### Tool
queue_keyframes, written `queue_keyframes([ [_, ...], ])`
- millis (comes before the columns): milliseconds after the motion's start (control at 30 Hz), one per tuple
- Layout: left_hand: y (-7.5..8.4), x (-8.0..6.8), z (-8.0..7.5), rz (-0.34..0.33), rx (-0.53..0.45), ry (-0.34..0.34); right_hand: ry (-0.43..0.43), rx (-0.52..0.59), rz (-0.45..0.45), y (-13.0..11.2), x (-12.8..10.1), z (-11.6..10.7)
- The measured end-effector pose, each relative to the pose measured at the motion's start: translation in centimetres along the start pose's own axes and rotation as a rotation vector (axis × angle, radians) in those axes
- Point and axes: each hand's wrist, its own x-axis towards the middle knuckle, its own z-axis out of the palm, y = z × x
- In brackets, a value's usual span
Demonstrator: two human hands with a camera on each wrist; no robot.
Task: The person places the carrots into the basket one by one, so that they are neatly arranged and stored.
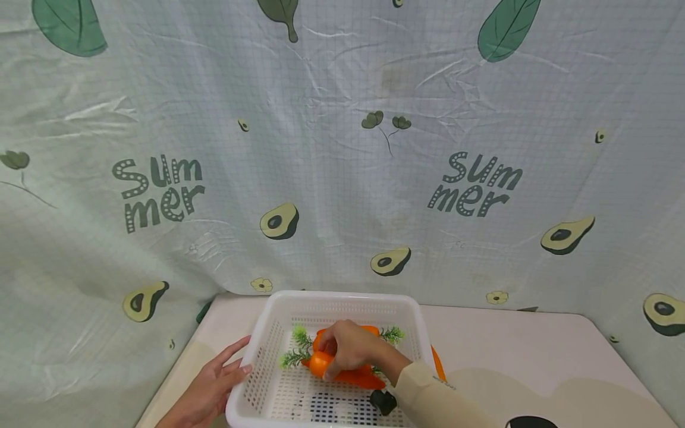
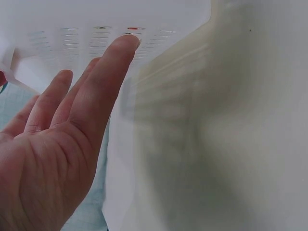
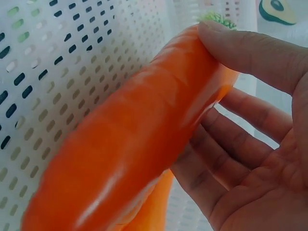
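Note:
My right hand (image 1: 350, 345) is inside a white plastic basket (image 1: 342, 295), pinching an orange toy carrot (image 1: 350, 377) with a feathery green top. In the right wrist view the thumb lies along one side of this shiny carrot (image 3: 120, 125), with the fingers on the other side. Another carrot (image 1: 370, 329) lies behind it, partly covered by my hand. My left hand (image 1: 214, 380) is beside the basket's left wall, fingers straight. Its fingertips are right at the slotted wall in the left wrist view, where the palm (image 2: 48, 159) shows.
A dark green lump (image 1: 383, 402) lies in the basket near its front right corner. Outside the right wall an orange tip (image 1: 437, 362) shows. A black round thing (image 1: 531, 422) is at the pale table's (image 1: 503, 339) front. Behind hangs a printed curtain (image 1: 332, 178).

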Motion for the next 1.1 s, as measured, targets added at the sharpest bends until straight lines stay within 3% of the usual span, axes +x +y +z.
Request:
queue_keyframes([
  [467, 0.0, -0.1, 0.0, 0.001, -0.003, -0.009, -0.016, -0.066, 0.025, 0.4, 0.0, 0.5],
  [700, -0.1, -0.2, 0.0, 0.025, -0.005, -0.053, -0.018, -0.068, -0.014, 0.5, 0.1, 0.5],
  [867, -0.1, -0.2, 0.0, 0.025, -0.002, -0.047, -0.019, -0.097, -0.018, 0.4, 0.1, 0.6],
  [1100, 0.0, -0.2, 0.0, 0.013, -0.012, -0.025, -0.031, -0.211, -0.010, 0.1, 0.1, 1.1],
])
